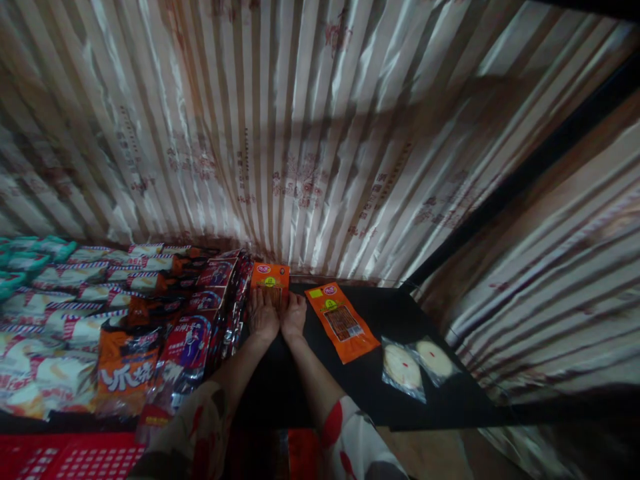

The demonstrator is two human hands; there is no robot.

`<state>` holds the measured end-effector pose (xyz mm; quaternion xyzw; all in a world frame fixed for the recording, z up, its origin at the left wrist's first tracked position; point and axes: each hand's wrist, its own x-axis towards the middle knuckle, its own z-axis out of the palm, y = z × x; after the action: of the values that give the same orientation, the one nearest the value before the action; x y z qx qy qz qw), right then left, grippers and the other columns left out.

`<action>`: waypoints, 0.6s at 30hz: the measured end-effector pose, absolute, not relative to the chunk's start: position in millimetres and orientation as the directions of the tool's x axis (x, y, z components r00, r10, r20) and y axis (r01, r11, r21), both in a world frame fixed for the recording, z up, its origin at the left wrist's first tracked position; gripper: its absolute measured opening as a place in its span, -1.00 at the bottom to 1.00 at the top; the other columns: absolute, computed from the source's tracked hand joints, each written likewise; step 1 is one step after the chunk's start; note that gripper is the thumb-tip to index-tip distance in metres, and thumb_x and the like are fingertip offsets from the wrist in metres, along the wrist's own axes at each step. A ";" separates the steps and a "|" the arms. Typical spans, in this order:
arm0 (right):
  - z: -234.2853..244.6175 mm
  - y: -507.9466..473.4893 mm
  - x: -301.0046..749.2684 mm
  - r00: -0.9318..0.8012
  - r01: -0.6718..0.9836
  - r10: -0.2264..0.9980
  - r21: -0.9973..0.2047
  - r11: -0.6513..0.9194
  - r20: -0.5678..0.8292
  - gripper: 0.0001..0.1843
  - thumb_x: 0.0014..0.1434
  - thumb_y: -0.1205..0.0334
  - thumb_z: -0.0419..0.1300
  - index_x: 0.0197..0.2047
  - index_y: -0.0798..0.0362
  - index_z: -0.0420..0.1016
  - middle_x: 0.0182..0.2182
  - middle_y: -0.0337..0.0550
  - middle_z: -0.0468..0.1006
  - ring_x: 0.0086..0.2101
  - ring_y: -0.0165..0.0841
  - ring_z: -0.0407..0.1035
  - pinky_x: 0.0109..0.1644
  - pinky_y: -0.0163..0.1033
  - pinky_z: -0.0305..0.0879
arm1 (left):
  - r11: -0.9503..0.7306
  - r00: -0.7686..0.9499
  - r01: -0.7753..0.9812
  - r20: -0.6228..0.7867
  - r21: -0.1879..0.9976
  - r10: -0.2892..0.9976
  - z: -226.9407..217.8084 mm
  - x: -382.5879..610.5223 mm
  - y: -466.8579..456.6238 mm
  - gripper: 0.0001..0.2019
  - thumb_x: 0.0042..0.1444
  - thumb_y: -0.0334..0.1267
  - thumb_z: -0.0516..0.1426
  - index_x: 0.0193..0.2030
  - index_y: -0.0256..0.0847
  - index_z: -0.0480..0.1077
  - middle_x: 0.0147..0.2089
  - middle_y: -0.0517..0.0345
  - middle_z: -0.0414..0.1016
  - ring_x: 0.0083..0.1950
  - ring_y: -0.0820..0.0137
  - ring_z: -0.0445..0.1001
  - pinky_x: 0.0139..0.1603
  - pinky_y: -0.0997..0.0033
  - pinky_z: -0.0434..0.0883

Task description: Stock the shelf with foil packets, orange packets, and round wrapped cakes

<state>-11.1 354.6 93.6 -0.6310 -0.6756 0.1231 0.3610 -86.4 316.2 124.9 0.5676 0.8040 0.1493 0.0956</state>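
My left hand (263,315) and my right hand (293,315) lie side by side, fingers stretched flat, on the lower part of an orange snack packet (271,275) at the back of a black shelf (370,393). Both hands press on the packet; neither is wrapped around it. A second orange packet (341,322) lies flat just right of my right hand. Further right, two clear packets with round pale cakes (417,365) rest on the shelf.
Left of my hands, rows of red, orange and white snack packets (165,333) fill the shelf, with teal ones (30,250) at far left. A striped shiny curtain (300,133) hangs behind. A red crate (70,457) sits at the lower left.
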 end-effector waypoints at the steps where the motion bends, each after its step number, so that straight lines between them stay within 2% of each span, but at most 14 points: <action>1: 93.4 350.7 -9.7 0.049 0.756 0.941 -0.628 0.184 0.335 -0.66 0.17 0.30 -0.04 -0.08 0.15 0.46 -0.14 0.10 0.39 -0.14 -0.20 0.27 -0.03 -0.15 0.23 | 0.296 -0.330 0.886 0.037 0.356 0.943 126.1 -85.3 313.2 -0.51 0.16 -0.34 -0.09 0.22 -0.46 0.17 0.36 -0.19 0.01 0.40 0.13 -0.13 0.32 0.13 0.01; 5: 93.4 332.8 -3.0 0.034 0.743 0.944 -0.640 0.196 0.329 -0.66 0.13 0.34 -0.02 -0.09 0.12 0.48 -0.15 0.06 0.39 -0.14 -0.22 0.26 -0.02 -0.16 0.22 | 0.238 -0.309 0.893 0.135 0.382 0.942 129.0 -79.9 296.8 -0.58 0.15 -0.32 -0.07 0.11 -0.42 0.30 0.26 -0.17 0.22 0.35 0.16 0.04 0.28 0.18 0.12; 10: 97.1 303.3 5.9 0.005 0.754 0.953 -0.627 0.195 0.303 -0.68 0.13 0.35 -0.03 -0.16 0.13 0.51 -0.15 0.05 0.39 -0.15 -0.23 0.25 -0.01 -0.17 0.22 | 0.146 -0.250 0.907 0.227 0.395 0.941 131.4 -72.8 267.8 -0.66 0.14 -0.35 -0.05 -0.02 -0.38 0.41 0.07 -0.12 0.41 0.22 0.22 0.21 0.26 0.22 0.14; 13: 99.1 283.5 11.7 0.007 0.757 0.958 -0.627 0.184 0.288 -0.67 0.11 0.39 -0.03 -0.16 0.13 0.52 -0.14 0.04 0.38 -0.14 -0.24 0.25 0.00 -0.19 0.22 | 0.139 -0.241 0.904 0.214 0.405 0.947 133.5 -67.1 248.0 -0.67 0.15 -0.35 -0.06 -0.05 -0.42 0.41 0.01 -0.14 0.43 0.14 0.21 0.27 0.20 0.26 0.21; 18: 101.4 250.5 22.9 0.014 0.741 0.958 -0.646 0.183 0.287 -0.67 0.10 0.41 -0.04 -0.18 0.11 0.52 -0.12 0.00 0.39 -0.11 -0.28 0.26 0.03 -0.21 0.21 | 0.162 -0.252 0.879 0.150 0.448 0.956 138.4 -54.5 211.2 -0.68 0.17 -0.37 -0.08 -0.06 -0.33 0.42 -0.04 -0.06 0.45 0.07 0.25 0.28 0.07 0.31 0.29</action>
<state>22.9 250.5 101.4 -0.6202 -0.6847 0.1550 0.3500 -54.5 211.2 138.4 0.6057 0.7576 0.2283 0.0838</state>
